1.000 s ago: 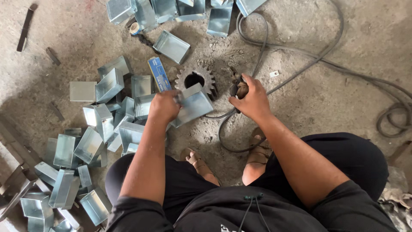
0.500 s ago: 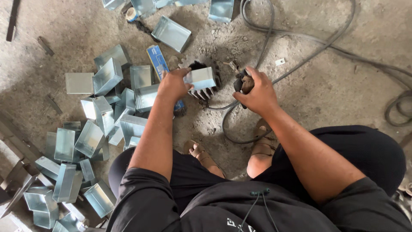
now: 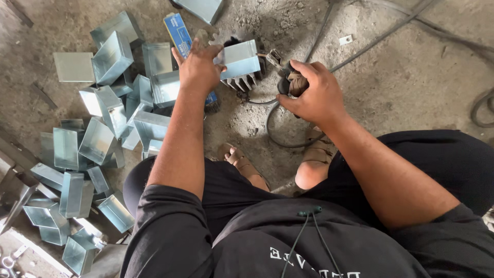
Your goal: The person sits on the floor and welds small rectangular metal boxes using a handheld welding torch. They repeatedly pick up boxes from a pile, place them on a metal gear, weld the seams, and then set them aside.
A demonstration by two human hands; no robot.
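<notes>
Worker: a person squats on a dusty concrete floor, sandalled feet tucked under, both arms reaching forward.
Right hand: fingers curled tight round the dark handle of an electrode holder; a black cable loops back from below the knuckles toward the feet.
Left hand: fingers spread, fingertips pressing the near wall of an open sheet-metal box, thumb toward the box.
Box: it sits on a toothed gear just past the left fingertips, between the two hands, its open side up.
Doing it well: judging by the grip, the box wants steady downward pressure so it stays seated, with the holder's tip brought to the seam slowly, bare fingers well off the joint.
Beyond the left wrist: a heap of metal boxes and a blue packet.
</notes>
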